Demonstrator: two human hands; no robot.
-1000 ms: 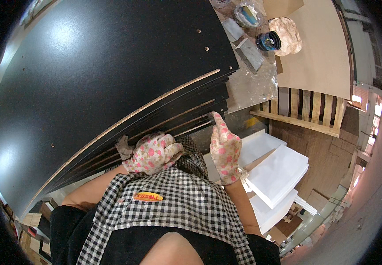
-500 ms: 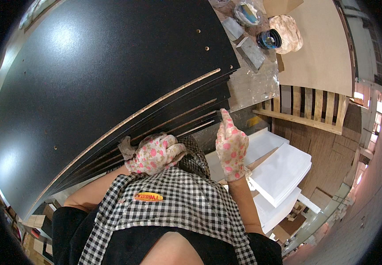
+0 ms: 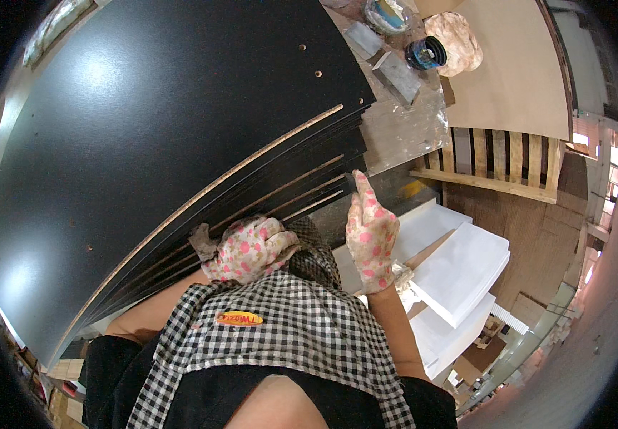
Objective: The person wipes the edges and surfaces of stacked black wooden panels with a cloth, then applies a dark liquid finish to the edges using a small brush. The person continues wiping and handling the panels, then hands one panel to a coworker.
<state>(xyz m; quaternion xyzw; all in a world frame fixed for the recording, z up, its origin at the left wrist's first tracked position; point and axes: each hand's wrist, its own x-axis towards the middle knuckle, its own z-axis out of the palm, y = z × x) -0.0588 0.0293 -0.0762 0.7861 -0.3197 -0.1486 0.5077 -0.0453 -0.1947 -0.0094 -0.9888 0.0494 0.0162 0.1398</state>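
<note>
A stack of black panels (image 3: 180, 107) spreads before me, the raw brown edges stepped along its near side. My left hand (image 3: 251, 247), in a pink-flowered glove, is curled closed against the near edges at my apron. A crumpled greyish bit (image 3: 203, 242) sticks out beside it; whether it is cloth or glove cannot be made out. My right hand (image 3: 371, 236), gloved alike, is closed with its index finger stretched along the panels' right ends. A small dark piece (image 3: 351, 184) shows by that fingertip, touching the lower panel ends; its kind is unclear.
On the worn bench (image 3: 409, 132) beyond the stack lie grey blocks (image 3: 397, 77), a dark round jar (image 3: 424, 53) and a crumpled pale bundle (image 3: 455, 44). White boards (image 3: 459, 272) are piled right of my right arm. A wooden pallet (image 3: 502, 161) stands farther right.
The view has shifted slightly, so the panels and bench sit a little farther left and up. Both hands keep nearly the same pose and place.
</note>
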